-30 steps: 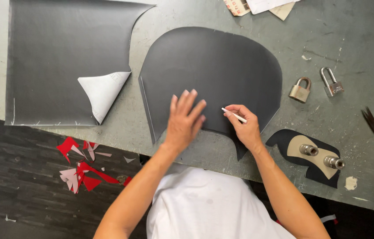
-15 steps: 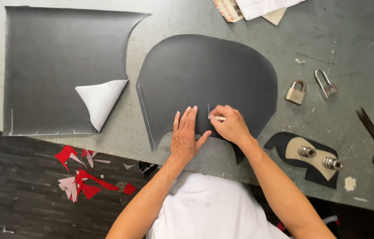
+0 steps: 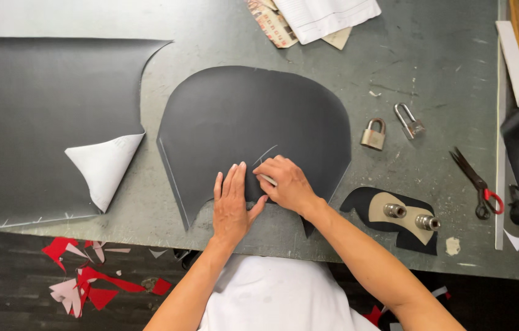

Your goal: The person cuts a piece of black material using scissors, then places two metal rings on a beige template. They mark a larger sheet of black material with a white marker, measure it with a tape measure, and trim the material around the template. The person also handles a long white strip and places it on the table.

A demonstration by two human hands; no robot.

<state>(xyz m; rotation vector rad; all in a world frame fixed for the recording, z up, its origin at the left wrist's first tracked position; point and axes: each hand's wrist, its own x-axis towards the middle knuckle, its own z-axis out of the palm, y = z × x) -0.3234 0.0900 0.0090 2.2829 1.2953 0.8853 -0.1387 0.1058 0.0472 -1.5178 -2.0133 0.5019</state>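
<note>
A dark grey dome-shaped cut piece of sheet material (image 3: 253,116) lies flat on the grey-green table (image 3: 431,67). My left hand (image 3: 232,205) presses flat on its lower edge, fingers together. My right hand (image 3: 287,184) sits just to the right, touching the left thumb, and grips a small white marking stick (image 3: 267,179) against the sheet. A thin pale curved line (image 3: 265,152) shows on the sheet above my right hand.
A large dark sheet (image 3: 38,122) with a turned-up white corner (image 3: 105,167) lies left. Two padlocks (image 3: 373,135) (image 3: 411,121), scissors (image 3: 477,181), a small dark piece with a tan pattern and two metal weights (image 3: 403,217) lie right. Papers (image 3: 327,15) at top. Red scraps (image 3: 88,279) on the floor.
My right hand moved left to meet my left hand, drawing the marking stick along the sheet. My left hand shifted slightly right and its fingers closed together.
</note>
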